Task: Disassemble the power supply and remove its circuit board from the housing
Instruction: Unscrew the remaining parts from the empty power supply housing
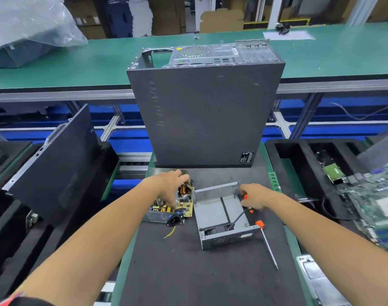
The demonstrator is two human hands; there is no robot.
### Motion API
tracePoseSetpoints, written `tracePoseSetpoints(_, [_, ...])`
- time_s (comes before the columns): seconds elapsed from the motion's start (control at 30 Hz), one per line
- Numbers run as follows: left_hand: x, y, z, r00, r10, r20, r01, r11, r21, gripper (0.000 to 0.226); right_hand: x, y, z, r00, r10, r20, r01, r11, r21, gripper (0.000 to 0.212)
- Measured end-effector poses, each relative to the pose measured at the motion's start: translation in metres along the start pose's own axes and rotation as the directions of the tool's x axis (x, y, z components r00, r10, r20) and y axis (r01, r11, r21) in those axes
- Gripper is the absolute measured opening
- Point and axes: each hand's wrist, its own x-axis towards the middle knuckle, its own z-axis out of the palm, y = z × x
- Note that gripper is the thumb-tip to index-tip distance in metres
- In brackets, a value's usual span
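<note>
The power supply lies in two parts on the dark mat. The yellow circuit board (185, 200) sits in the left half of the grey housing (157, 216), its black mains socket (175, 220) facing me. My left hand (172, 184) reaches down and grips the board from above. To the right stands the other grey housing half (213, 212), a shell with a fan cable in it. My right hand (252, 196) rests at that shell's right wall and holds an orange-handled tool (246, 197).
A tall dark computer case (204, 111) stands just behind the work area. An orange-handled screwdriver (267, 241) lies right of the shell. A side panel (54, 166) leans at the left. Black foam trays with a motherboard (374, 199) sit at the right.
</note>
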Motion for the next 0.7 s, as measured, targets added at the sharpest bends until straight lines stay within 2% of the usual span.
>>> tracePoseSetpoints(0.07, [-0.008, 0.005, -0.005, 0.999, 0.018, -0.034, -0.017, 0.999, 0.042, 0.089, -0.002, 0.002, 0.001, 1.0, -0.002, -0.008, 0.002, 1.0, 0.024, 0.03])
tracePoseSetpoints(0.1, [-0.014, 0.01, -0.009, 0.993, 0.049, -0.109, -0.046, 0.999, 0.029, 0.082, -0.003, 0.003, 0.001, 1.0, 0.001, -0.003, -0.001, 1.0, 0.019, 0.031])
tracePoseSetpoints(0.17, [-0.023, 0.031, -0.021, 0.93, 0.15, -0.337, -0.199, 0.973, -0.117, 0.052, -0.003, 0.001, -0.003, 1.0, 0.004, 0.008, -0.004, 1.0, -0.012, 0.033])
tracePoseSetpoints(0.2, [-0.027, 0.047, -0.026, 0.888, 0.195, -0.416, -0.294, 0.937, -0.189, 0.036, -0.003, -0.001, -0.006, 1.0, 0.0, -0.002, 0.0, 1.0, -0.03, 0.033])
tracePoseSetpoints(0.23, [-0.029, 0.066, -0.031, 0.87, 0.239, -0.432, -0.363, 0.902, -0.232, 0.024, -0.003, -0.003, -0.01, 1.0, -0.009, -0.029, 0.007, 0.999, -0.048, 0.032])
tracePoseSetpoints(0.27, [-0.028, 0.086, -0.033, 0.882, 0.278, -0.381, -0.39, 0.884, -0.258, 0.018, -0.004, -0.005, -0.016, 0.998, -0.021, -0.065, 0.017, 0.998, -0.066, 0.029])
tracePoseSetpoints(0.33, [-0.022, 0.119, -0.027, 0.937, 0.314, -0.151, -0.344, 0.904, -0.253, 0.022, -0.007, -0.012, -0.028, 0.991, -0.047, -0.126, 0.036, 0.995, -0.088, 0.022])
tracePoseSetpoints(0.4, [-0.013, 0.135, -0.016, 0.963, 0.264, 0.052, -0.248, 0.945, -0.212, 0.031, -0.014, -0.02, -0.037, 0.984, -0.08, -0.159, 0.064, 0.992, -0.106, 0.015])
tracePoseSetpoints(0.43, [-0.011, 0.137, -0.011, 0.964, 0.244, 0.107, -0.219, 0.955, -0.202, 0.032, -0.018, -0.023, -0.039, 0.981, -0.091, -0.169, 0.071, 0.99, -0.123, 0.015])
tracePoseSetpoints(0.53, [-0.007, 0.139, -0.003, 0.948, 0.246, 0.203, -0.189, 0.945, -0.267, 0.032, -0.033, -0.027, -0.039, 0.955, -0.088, -0.285, 0.025, 0.976, -0.216, 0.027])
tracePoseSetpoints(0.57, [-0.007, 0.138, -0.002, 0.944, 0.248, 0.218, -0.18, 0.94, -0.289, 0.031, -0.037, -0.027, -0.039, 0.941, -0.093, -0.327, 0.024, 0.977, -0.21, 0.022])
tracePoseSetpoints(0.6, [-0.007, 0.138, -0.002, 0.943, 0.246, 0.225, -0.17, 0.936, -0.31, 0.029, -0.042, -0.028, -0.04, 0.94, -0.105, -0.324, 0.047, 0.982, -0.181, 0.014])
tracePoseSetpoints(0.7, [-0.006, 0.138, -0.003, 0.948, 0.231, 0.22, -0.148, 0.929, -0.34, 0.023, -0.056, -0.03, -0.044, 0.963, -0.215, -0.161, 0.204, 0.975, -0.084, 0.029])
